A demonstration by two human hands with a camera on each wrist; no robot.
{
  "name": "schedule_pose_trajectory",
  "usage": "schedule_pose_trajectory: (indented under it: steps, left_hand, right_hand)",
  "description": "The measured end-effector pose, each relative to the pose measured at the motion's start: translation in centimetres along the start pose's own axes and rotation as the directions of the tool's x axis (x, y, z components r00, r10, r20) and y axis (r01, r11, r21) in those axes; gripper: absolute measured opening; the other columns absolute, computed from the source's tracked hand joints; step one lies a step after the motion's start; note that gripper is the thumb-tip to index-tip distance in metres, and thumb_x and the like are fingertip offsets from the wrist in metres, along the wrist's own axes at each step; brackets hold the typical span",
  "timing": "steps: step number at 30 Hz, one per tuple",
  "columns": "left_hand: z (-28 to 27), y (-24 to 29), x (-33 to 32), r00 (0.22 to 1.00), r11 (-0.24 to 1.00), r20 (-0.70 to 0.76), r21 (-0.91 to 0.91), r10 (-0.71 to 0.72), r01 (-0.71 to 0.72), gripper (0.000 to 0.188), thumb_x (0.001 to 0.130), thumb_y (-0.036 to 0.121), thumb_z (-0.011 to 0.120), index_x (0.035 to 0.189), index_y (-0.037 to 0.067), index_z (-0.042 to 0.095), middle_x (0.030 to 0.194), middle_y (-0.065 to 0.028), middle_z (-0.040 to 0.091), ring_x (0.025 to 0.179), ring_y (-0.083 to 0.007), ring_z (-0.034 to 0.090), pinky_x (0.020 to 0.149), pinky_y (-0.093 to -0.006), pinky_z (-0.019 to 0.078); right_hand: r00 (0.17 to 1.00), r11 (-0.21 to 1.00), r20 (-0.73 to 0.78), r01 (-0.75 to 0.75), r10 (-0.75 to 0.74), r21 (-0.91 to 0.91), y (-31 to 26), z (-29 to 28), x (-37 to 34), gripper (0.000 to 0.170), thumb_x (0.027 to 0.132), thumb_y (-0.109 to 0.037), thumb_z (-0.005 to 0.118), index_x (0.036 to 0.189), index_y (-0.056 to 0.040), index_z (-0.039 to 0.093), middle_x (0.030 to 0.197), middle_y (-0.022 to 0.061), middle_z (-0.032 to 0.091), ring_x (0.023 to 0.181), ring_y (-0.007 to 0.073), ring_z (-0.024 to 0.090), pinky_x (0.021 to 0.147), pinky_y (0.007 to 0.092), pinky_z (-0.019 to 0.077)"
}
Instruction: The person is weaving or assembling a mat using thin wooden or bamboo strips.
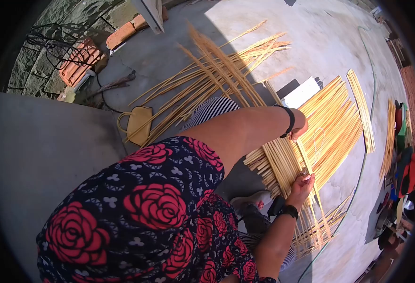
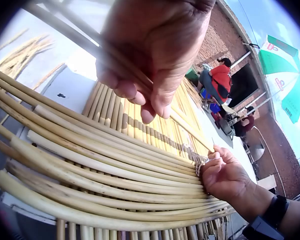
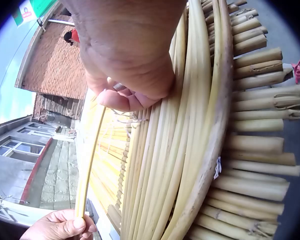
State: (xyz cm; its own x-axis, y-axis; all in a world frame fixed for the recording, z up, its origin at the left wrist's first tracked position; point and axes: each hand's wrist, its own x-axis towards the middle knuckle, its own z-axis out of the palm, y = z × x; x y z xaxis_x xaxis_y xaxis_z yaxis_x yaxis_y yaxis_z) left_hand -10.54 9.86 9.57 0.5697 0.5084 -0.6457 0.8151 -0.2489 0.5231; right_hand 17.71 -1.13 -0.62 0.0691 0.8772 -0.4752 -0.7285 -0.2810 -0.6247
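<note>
Though two hands (image 2: pixel 157 55) (image 2: pixel 227 176), one stalk (image 3: pixel 90 155) (between them).

Shirt (image 1: pixel 155 207) is dark navy with large pink-red roses, small pale motifs. Legwear (image 1: pixel 214 110) shows black-and-white stripes. Stalks (image 1: pixel 332 137) run pale straw to golden yellow. Bag (image 1: pixel 139 125): mustard. Umbrella (image 2: pixel 281 52) alternates green and white.
</note>
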Motion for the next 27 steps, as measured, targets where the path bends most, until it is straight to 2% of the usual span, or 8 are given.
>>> schedule_pose_trajectory:
  steps: [7,13,16,20,21,23,24,27]
  left_hand:
    - [0.1,-0.1,-0.7,1.000,0.998,-0.003,-0.054,-0.011,0.011,0.028,0.085,0.032,0.067,0.088,0.005,0.071,0.074,-0.0080,0.062,0.066,-0.0200,0.056,0.061,-0.0368,0.0462]
    - [0.5,-0.7,-0.2,1.000,0.999,-0.005,-0.041,-0.006,0.006,0.031,0.086,0.033,0.066,0.093,0.004,0.070,0.081,-0.0063,0.065,0.071,-0.0194,0.059,0.066,-0.0351,0.0489]
    - [1.2,-0.9,1.0,0.994,0.997,-0.094,-0.053,-0.064,0.059,0.032,0.087,0.032,0.064,0.098,0.003,0.067,0.087,-0.0072,0.066,0.075,-0.0211,0.060,0.069,-0.0370,0.0505]
    - [1.9,1.0,1.0,0.996,0.960,-0.056,0.268,-0.066,0.079,0.032,0.089,0.027,0.059,0.112,0.005,0.058,0.097,-0.0089,0.065,0.086,-0.0270,0.063,0.076,-0.0446,0.0489]
    - [3.0,1.0,1.6,0.982,0.947,-0.187,0.310,-0.027,0.085,0.030,0.088,0.025,0.058,0.111,0.006,0.057,0.098,-0.0089,0.065,0.088,-0.0269,0.062,0.079,-0.0448,0.0474]
    - [5.4,1.2,2.0,0.903,0.914,-0.425,0.389,0.071,0.111,0.026,0.088,0.021,0.055,0.110,0.007,0.056,0.098,-0.0089,0.065,0.092,-0.0269,0.062,0.085,-0.0451,0.0444]
    - [6.6,1.0,1.7,0.810,0.917,-0.549,0.396,0.205,0.037,0.024,0.085,0.015,0.054,0.107,0.009,0.056,0.095,-0.0072,0.063,0.094,-0.0240,0.060,0.088,-0.0420,0.0406]
    - [8.9,1.5,1.6,0.569,0.839,-0.712,0.539,0.412,0.067,0.024,0.081,0.015,0.056,0.104,0.009,0.057,0.091,-0.0043,0.061,0.090,-0.0205,0.058,0.085,-0.0399,0.0398]
  right_hand:
    - [0.999,0.998,-0.003,0.046,-0.047,-0.035,0.0,1.1,-0.7,0.014,0.094,-0.016,0.054,0.086,-0.0052,0.056,0.066,0.0003,0.058,0.053,0.0063,0.053,0.047,0.0170,0.0480]
    - [0.999,0.998,-0.012,0.042,-0.043,-0.047,0.1,0.5,-0.3,0.014,0.095,-0.016,0.053,0.084,-0.0059,0.053,0.065,-0.0006,0.055,0.052,0.0062,0.051,0.047,0.0167,0.0478]
    - [0.999,0.997,-0.009,0.046,-0.046,-0.059,0.0,1.0,-0.6,0.014,0.095,-0.015,0.052,0.084,-0.0059,0.052,0.066,-0.0005,0.054,0.053,0.0060,0.050,0.047,0.0163,0.0477]
    - [0.997,0.995,-0.010,0.080,-0.081,-0.065,0.3,1.4,-1.1,0.015,0.095,-0.015,0.052,0.085,-0.0050,0.052,0.067,0.0004,0.053,0.056,0.0060,0.049,0.048,0.0157,0.0476]
    - [0.997,0.995,-0.004,0.077,-0.077,-0.067,0.3,1.3,-1.0,0.014,0.095,-0.015,0.052,0.085,-0.0046,0.052,0.067,0.0006,0.053,0.056,0.0062,0.049,0.048,0.0156,0.0472]
    - [0.998,0.995,0.007,0.070,-0.070,-0.073,0.2,1.2,-1.1,0.014,0.095,-0.014,0.051,0.085,-0.0038,0.052,0.068,0.0011,0.052,0.056,0.0065,0.048,0.048,0.0154,0.0465]
    - [0.997,0.994,0.010,0.075,-0.074,-0.075,0.2,1.3,-1.1,0.014,0.095,-0.014,0.051,0.086,-0.0036,0.052,0.069,0.0011,0.052,0.056,0.0066,0.048,0.048,0.0153,0.0462]
    - [0.995,0.992,-0.003,0.095,-0.096,-0.084,0.4,1.5,-1.1,0.013,0.095,-0.012,0.050,0.086,-0.0029,0.052,0.069,0.0010,0.051,0.056,0.0067,0.046,0.049,0.0152,0.0455]
